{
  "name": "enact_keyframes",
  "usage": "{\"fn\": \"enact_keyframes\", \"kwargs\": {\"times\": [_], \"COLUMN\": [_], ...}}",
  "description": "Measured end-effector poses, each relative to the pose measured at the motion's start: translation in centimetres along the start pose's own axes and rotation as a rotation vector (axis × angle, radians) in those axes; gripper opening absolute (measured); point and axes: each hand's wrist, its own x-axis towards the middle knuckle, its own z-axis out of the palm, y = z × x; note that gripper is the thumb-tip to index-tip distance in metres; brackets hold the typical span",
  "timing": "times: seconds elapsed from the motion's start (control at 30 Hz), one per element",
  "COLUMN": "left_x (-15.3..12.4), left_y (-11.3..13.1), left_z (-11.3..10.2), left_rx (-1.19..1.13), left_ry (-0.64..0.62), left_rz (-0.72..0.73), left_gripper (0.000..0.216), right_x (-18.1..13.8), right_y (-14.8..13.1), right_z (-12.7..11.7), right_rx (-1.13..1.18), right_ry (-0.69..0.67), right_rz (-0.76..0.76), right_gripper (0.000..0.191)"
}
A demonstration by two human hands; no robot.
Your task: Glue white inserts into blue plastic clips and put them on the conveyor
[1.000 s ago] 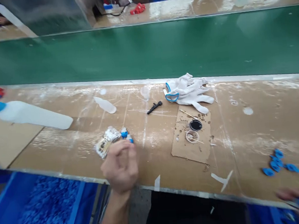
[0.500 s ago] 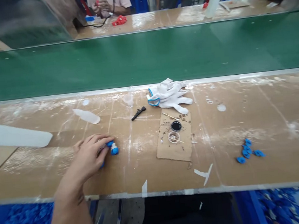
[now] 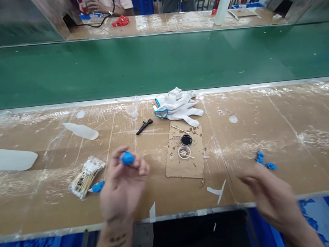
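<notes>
My left hand [image 3: 122,189] is turned palm up over the table, its fingers closed around a small rounded blue plastic part [image 3: 127,158]. Beside that wrist lies another blue piece with a pale tip [image 3: 97,187], touching a clear packet of cotton swabs [image 3: 86,177]. My right hand [image 3: 272,196] is above the front right of the table, blurred by motion. Its fingers look bent, but what they hold, if anything, cannot be made out. Just beyond it are several small blue parts [image 3: 261,157].
Between the hands, a cardboard piece [image 3: 173,167] bears a cup of black liquid [image 3: 186,139], a clear cup [image 3: 184,152] and swabs. White gloves [image 3: 178,106] and a black plastic piece [image 3: 144,126] lie behind. A green conveyor belt [image 3: 158,64] runs across; a person sits beyond it.
My left hand has lifted off the table and moved right with a blue part, uncovering the swab packet. My right hand has come into view by the blue parts, fewer of which now show.
</notes>
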Motion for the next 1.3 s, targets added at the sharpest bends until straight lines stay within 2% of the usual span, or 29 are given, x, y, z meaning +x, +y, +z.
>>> {"fn": "enact_keyframes", "kwargs": {"times": [0.03,0.1,0.17,0.23,0.33,0.53,0.7,0.83,0.97,1.03,1.17,1.23,1.3], "left_x": [0.1,0.4,0.7,1.0,1.3,0.7,0.4,0.4,-0.1,-0.2,-0.1,0.0,-0.1], "left_y": [-0.8,-2.0,-2.6,-3.1,-3.9,-5.4,-5.5,-5.2,-4.9,-4.9,-5.1,-5.3,-5.7], "left_z": [0.6,1.2,1.1,0.6,-0.3,-1.5,-1.2,-1.0,-1.0,-1.1,-0.9,-0.7,-0.5], "left_rx": [-0.067,-0.133,-0.113,-0.040,0.098,0.402,0.368,0.341,0.540,0.666,0.862,0.902,0.907], "left_ry": [0.004,0.002,-0.025,-0.057,-0.083,-0.054,-0.038,-0.076,-0.160,-0.205,-0.283,-0.300,-0.293], "left_rz": [-0.094,-0.215,-0.239,-0.213,-0.150,-0.029,0.011,-0.025,-0.048,-0.001,0.291,0.418,0.486], "left_gripper": [0.021,0.025,0.031,0.033,0.039,0.045,0.029,0.036,0.029,0.023,0.020,0.025,0.031], "right_x": [1.5,4.4,6.4,7.4,7.8,8.7,9.2,9.4,9.4,9.1,8.3,8.0,7.8], "right_y": [-0.8,-2.0,-2.6,-2.6,-2.7,-3.9,-4.1,-3.9,-3.9,-3.7,-3.3,-3.5,-4.1], "right_z": [1.7,4.5,6.4,7.3,7.7,8.7,9.2,9.2,9.1,8.8,7.8,7.3,7.0], "right_rx": [-0.002,-0.063,-0.114,-0.124,-0.090,-0.069,-0.038,-0.038,-0.014,0.009,0.114,0.219,0.305], "right_ry": [-0.091,-0.164,-0.216,-0.245,-0.219,-0.182,-0.157,-0.114,-0.150,-0.137,0.013,0.108,0.187], "right_rz": [-0.094,-0.244,-0.317,-0.331,-0.330,-0.367,-0.362,-0.340,-0.341,-0.306,-0.153,-0.102,-0.098], "right_gripper": [0.021,0.027,0.027,0.018,0.017,0.019,0.014,0.013,0.014,0.012,0.013,0.016,0.020]}}
